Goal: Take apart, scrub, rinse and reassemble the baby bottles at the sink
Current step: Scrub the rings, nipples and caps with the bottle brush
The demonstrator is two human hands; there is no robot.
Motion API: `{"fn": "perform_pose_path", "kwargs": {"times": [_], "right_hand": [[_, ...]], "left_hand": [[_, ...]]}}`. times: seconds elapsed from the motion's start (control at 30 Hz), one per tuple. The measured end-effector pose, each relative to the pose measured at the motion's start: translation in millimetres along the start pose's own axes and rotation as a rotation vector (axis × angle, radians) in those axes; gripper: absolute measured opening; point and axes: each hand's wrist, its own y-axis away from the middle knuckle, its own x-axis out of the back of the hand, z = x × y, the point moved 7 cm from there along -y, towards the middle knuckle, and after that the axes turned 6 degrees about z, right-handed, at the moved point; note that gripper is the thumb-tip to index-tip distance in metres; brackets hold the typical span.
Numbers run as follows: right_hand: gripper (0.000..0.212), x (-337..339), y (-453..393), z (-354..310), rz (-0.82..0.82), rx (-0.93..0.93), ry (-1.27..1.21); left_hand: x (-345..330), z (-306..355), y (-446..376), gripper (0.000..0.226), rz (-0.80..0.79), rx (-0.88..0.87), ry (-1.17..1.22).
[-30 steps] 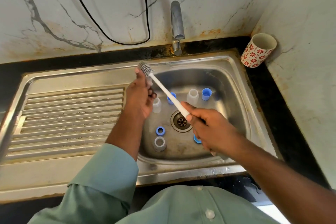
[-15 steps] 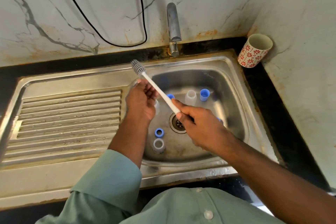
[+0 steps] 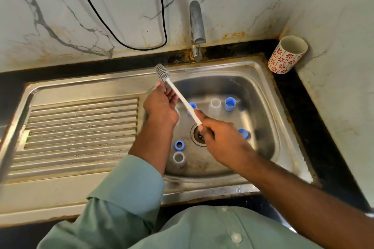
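— Brush (image 3: 163,75) head sat against the left hand (image 3: 160,107) a second ago; now it clears the fingertips, up over the sink (image 3: 261,79) rim.
— So that scrub looks done?
— I'd judge so. Rinsing looks next; the tap (image 3: 197,28) runs dry.
— Fingers?
— Right hand (image 3: 220,137) pinches the handle end. Left curls loosely; it may hold a clear part, I cannot tell.
— Bottles?
— Apart in the basin: clear bottle (image 3: 215,106), blue ring (image 3: 179,145).
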Motion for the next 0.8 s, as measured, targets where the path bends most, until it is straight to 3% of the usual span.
{"fn": "perform_pose_path", "kwargs": {"times": [0.17,0.27,0.47,0.63,0.8], "right_hand": [[0.045,-10.2,23.6,-6.7,-0.116,0.045,0.106],[0.045,-5.6,-6.3,-0.9,-0.022,-0.045,0.029],[0.046,-14.6,18.6,-14.0,-0.101,0.067,0.048],[0.047,-21.7,-1.7,-7.5,-0.031,0.008,-0.016],[0.043,-21.8,10.1,-5.8,-0.008,-0.007,-0.076]], "left_hand": [[8.4,8.5,-7.4,0.014,0.08,0.034,0.219],[2.7,0.8,-3.4,0.015,0.028,0.008,0.152],[-1.4,24.3,-31.1,0.021,-0.04,0.053,0.197],[-9.2,15.3,-22.2,0.029,-0.065,0.163,0.316],[-11.3,6.2,-15.3,0.026,-0.155,0.17,0.134]]}}
